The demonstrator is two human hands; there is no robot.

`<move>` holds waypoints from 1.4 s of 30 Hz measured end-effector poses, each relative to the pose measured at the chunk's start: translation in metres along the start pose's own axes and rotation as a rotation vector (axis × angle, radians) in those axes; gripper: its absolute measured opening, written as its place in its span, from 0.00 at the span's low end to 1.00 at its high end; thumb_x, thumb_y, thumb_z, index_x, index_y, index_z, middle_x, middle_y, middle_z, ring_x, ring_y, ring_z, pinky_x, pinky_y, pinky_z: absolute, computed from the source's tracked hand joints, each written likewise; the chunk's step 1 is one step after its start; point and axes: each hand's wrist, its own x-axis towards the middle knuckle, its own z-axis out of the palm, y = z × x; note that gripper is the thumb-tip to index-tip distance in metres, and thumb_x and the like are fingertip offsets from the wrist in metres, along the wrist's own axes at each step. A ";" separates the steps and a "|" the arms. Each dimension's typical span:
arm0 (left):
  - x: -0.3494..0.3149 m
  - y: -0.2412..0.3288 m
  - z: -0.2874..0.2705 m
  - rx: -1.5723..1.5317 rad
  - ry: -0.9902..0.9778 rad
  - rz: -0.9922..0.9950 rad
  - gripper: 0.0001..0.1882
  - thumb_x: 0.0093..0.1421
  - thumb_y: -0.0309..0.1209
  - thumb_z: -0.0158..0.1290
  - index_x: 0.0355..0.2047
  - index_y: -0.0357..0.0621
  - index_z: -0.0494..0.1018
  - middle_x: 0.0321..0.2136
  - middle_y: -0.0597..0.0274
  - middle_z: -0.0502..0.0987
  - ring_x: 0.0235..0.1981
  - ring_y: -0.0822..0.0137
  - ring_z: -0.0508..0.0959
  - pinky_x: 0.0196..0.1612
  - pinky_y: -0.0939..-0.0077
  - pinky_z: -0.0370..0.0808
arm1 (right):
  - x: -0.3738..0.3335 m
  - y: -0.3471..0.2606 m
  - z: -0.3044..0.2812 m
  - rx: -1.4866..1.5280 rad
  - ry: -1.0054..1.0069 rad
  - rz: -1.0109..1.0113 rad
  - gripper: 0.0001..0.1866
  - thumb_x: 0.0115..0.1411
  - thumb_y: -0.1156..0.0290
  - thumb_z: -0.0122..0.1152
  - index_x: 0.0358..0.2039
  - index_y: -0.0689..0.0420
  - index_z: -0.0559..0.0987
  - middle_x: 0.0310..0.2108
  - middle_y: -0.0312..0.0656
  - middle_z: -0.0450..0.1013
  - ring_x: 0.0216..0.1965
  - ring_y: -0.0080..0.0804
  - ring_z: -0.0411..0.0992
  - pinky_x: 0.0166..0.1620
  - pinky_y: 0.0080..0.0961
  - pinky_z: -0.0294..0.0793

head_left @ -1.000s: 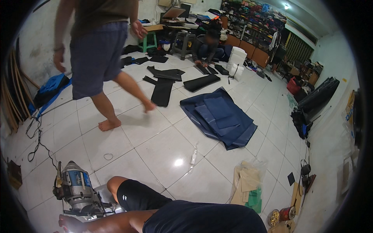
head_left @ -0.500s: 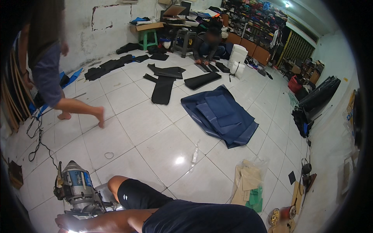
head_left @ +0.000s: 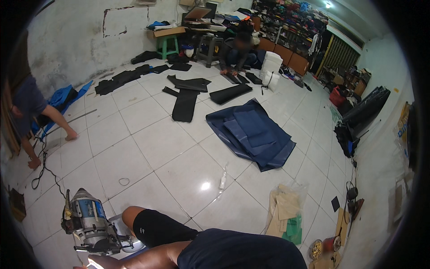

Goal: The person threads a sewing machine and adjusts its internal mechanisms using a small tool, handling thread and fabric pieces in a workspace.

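Left hand (head_left: 106,262) is near the machine (head_left: 89,219): best go slow. I can't tell if its fingers are open or hold something; right hand is out of sight.

And it's the head camera, looking down and ahead over the wearer's dark shirt (head_left: 242,251), right below; a machine (head_left: 92,217) looms close, lower left, blue sheets (head_left: 253,134) farther across the floor (head_left: 148,145), shelves (head_left: 291,27) distant up top, edges bending!
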 end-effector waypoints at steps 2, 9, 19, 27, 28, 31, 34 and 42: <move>-0.016 0.033 0.011 0.132 0.042 -0.004 0.09 0.58 0.31 0.51 0.35 0.39 0.75 0.32 0.43 0.79 0.33 0.47 0.77 0.39 0.58 0.73 | -0.010 0.014 -0.002 -0.108 -0.054 0.010 0.15 0.62 0.59 0.53 0.42 0.56 0.74 0.40 0.48 0.72 0.43 0.44 0.72 0.43 0.39 0.72; -0.030 0.038 0.030 0.199 0.112 0.117 0.20 0.62 0.44 0.51 0.33 0.33 0.70 0.29 0.39 0.75 0.32 0.43 0.74 0.39 0.55 0.71 | 0.020 0.031 0.030 -0.145 -0.233 0.617 0.10 0.65 0.63 0.47 0.34 0.57 0.66 0.29 0.46 0.70 0.30 0.44 0.70 0.34 0.39 0.68; -0.023 0.019 0.028 0.179 0.042 0.161 0.21 0.64 0.42 0.48 0.35 0.31 0.70 0.32 0.37 0.74 0.35 0.43 0.74 0.42 0.56 0.71 | 0.035 0.038 0.025 -0.093 -0.379 0.501 0.08 0.61 0.66 0.50 0.32 0.57 0.65 0.28 0.48 0.69 0.30 0.44 0.70 0.31 0.38 0.66; 0.009 -0.094 0.036 0.023 0.173 -0.091 0.21 0.62 0.41 0.50 0.37 0.30 0.68 0.35 0.38 0.74 0.37 0.46 0.74 0.44 0.55 0.72 | 0.049 0.000 0.050 -0.320 -0.256 0.374 0.10 0.58 0.60 0.55 0.35 0.52 0.71 0.34 0.42 0.70 0.37 0.44 0.71 0.39 0.40 0.73; 0.000 -0.062 0.043 0.021 0.147 -0.079 0.21 0.62 0.41 0.50 0.37 0.30 0.68 0.35 0.38 0.74 0.37 0.46 0.74 0.44 0.55 0.72 | 0.045 0.010 0.042 -0.336 -0.237 0.386 0.10 0.58 0.60 0.55 0.35 0.52 0.71 0.34 0.42 0.70 0.37 0.44 0.71 0.39 0.40 0.73; -0.034 0.040 0.044 0.072 0.072 0.014 0.22 0.61 0.43 0.52 0.39 0.31 0.69 0.35 0.38 0.74 0.37 0.45 0.75 0.42 0.54 0.72 | 0.039 0.032 0.032 0.154 0.120 0.737 0.12 0.59 0.60 0.53 0.26 0.56 0.68 0.23 0.43 0.67 0.26 0.36 0.66 0.31 0.36 0.65; -0.032 0.020 0.037 0.282 0.167 0.088 0.23 0.60 0.43 0.53 0.44 0.33 0.70 0.37 0.39 0.75 0.37 0.46 0.75 0.42 0.56 0.73 | 0.056 0.017 0.049 -0.372 -0.296 0.287 0.10 0.55 0.61 0.56 0.33 0.52 0.71 0.35 0.44 0.71 0.39 0.45 0.72 0.39 0.43 0.73; 0.007 -0.036 0.093 -0.056 0.089 0.097 0.25 0.58 0.40 0.55 0.50 0.36 0.69 0.39 0.40 0.75 0.39 0.49 0.76 0.44 0.61 0.73 | 0.061 0.132 0.051 -0.618 -0.375 0.219 0.09 0.48 0.62 0.60 0.31 0.49 0.75 0.23 0.44 0.74 0.28 0.48 0.75 0.32 0.46 0.73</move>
